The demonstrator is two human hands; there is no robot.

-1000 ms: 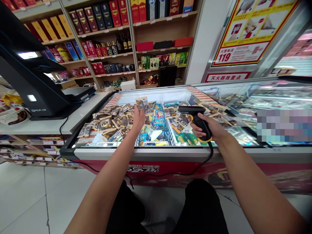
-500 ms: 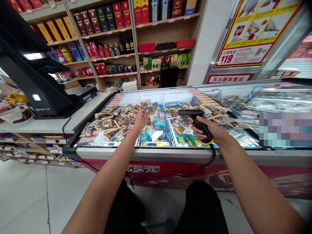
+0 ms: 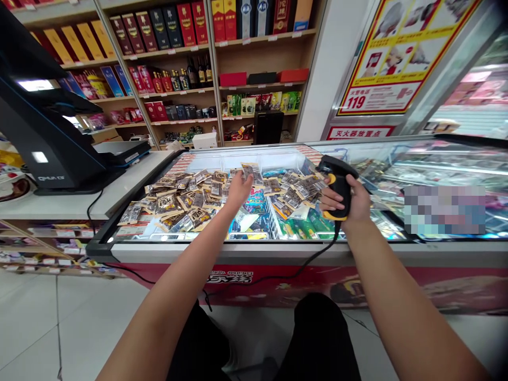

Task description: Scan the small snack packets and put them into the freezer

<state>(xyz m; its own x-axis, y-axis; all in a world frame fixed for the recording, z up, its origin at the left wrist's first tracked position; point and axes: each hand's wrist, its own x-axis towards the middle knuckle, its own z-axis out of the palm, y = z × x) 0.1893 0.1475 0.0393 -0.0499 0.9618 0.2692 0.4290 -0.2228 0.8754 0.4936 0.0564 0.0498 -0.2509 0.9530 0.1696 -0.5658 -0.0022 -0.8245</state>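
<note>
Left hand (image 3: 239, 190) pinches a packet (image 3: 251, 171); right hand (image 3: 357, 200) grips the scanner (image 3: 341, 185). Its cord (image 3: 302, 269), hanging past the freezer's front edge (image 3: 257, 247), could snag there if pulled.

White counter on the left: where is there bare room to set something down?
The white counter is bare between the black checkout terminal, its cable and the chest freezer, and along the front strip left of the cable. The freezer is crowded: brown-edged packets spread on both sides of the left hand.
</note>
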